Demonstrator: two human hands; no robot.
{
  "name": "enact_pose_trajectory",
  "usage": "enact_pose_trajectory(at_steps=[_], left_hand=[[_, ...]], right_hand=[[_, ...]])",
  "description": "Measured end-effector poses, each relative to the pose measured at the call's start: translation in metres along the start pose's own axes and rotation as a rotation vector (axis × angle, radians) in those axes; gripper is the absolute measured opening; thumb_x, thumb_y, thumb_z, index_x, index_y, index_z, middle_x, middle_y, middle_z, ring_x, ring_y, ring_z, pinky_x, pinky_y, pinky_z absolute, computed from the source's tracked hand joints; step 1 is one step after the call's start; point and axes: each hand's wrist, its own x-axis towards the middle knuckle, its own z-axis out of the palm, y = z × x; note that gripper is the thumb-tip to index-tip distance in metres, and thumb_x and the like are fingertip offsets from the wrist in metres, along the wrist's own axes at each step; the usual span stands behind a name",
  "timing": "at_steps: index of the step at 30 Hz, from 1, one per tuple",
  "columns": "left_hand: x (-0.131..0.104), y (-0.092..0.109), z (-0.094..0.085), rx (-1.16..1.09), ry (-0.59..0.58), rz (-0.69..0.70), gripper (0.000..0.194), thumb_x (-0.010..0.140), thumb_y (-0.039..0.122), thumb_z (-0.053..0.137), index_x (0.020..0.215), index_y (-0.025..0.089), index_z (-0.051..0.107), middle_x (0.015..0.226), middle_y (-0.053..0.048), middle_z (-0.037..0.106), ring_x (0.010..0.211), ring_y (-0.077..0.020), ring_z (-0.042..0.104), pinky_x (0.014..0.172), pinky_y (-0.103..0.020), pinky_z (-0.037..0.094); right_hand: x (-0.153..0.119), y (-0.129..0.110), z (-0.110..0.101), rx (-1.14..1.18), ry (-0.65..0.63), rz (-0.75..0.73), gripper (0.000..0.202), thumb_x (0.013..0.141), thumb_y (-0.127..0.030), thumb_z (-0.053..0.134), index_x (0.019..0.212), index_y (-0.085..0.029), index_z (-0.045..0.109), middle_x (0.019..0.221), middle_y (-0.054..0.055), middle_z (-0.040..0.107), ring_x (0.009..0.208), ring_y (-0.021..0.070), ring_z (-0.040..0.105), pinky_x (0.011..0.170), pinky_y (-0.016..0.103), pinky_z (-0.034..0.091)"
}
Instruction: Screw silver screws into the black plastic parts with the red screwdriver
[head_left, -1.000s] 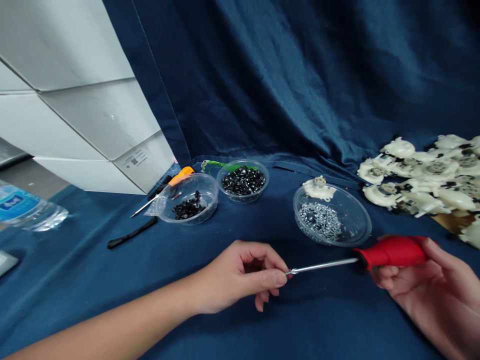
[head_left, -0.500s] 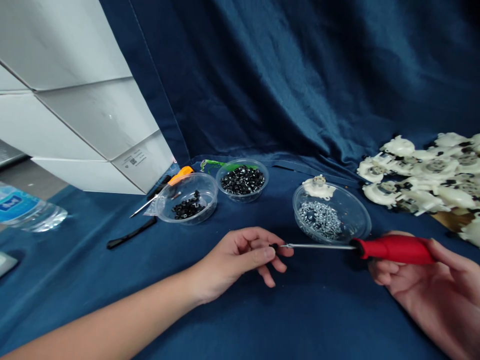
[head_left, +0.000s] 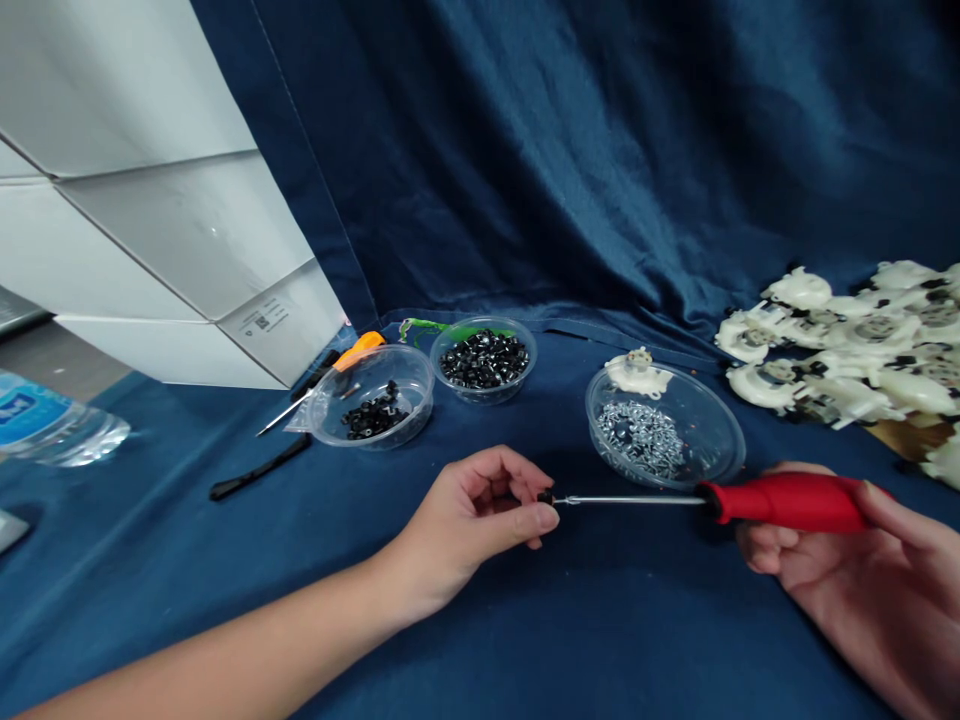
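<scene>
Between the thumb and fingertips of my left hand (head_left: 487,510) is a small black part (head_left: 546,496), mostly covered by the fingers. My right hand (head_left: 847,560) is wrapped round the red handle of a screwdriver (head_left: 787,502), held level with its shaft pointing left. At the shaft's tip sits a small silver screw (head_left: 568,500), its far end meeting the black part. Just behind the shaft stands a clear bowl (head_left: 712,440) of silver screws (head_left: 641,438), with a cream plastic part (head_left: 637,374) at its back rim.
Further left are a clear bowl of small black parts (head_left: 375,412) and a bowl of shiny black pieces (head_left: 484,360). An orange-handled screwdriver (head_left: 360,350), a black strip (head_left: 259,470), a water bottle (head_left: 60,420) and white boxes (head_left: 172,230) lie left. Cream plastic assemblies (head_left: 847,350) are piled right.
The fingers of my left hand have curled in closer around the black part. The screwdriver's tip has dipped slightly, still lined up with the part.
</scene>
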Motion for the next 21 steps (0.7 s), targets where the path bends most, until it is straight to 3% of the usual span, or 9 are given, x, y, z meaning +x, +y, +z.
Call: enact_pose_trajectory(at_steps=[8,21], left_hand=[[-0.0009,-0.0024,-0.0029,0.042,-0.007,-0.023,0.031,0.081,0.027,0.097,0.094,0.013,0.072,0.079,0.003,0.069,0.066,-0.0087,0.069,0.066,-0.02,0.054],[-0.0031,-0.0033,-0.0035,0.087,-0.001,0.006,0.029,0.082,0.025,0.096,0.095,0.015,0.073,0.078,0.003,0.068,0.067,-0.0068,0.064,0.067,-0.019,0.051]], right_hand=[[0.0006,-0.0016,0.0005,-0.001,0.038,0.002,0.051,0.069,-0.06,0.089,0.103,-0.022,0.083,0.086,0.018,0.079,0.066,0.029,0.073,0.056,0.037,0.066],[0.0005,0.0004,0.0008,-0.013,0.02,0.006,0.051,0.07,-0.061,0.088,0.103,-0.022,0.084,0.089,0.018,0.08,0.066,0.0292,0.073,0.06,0.038,0.067]])
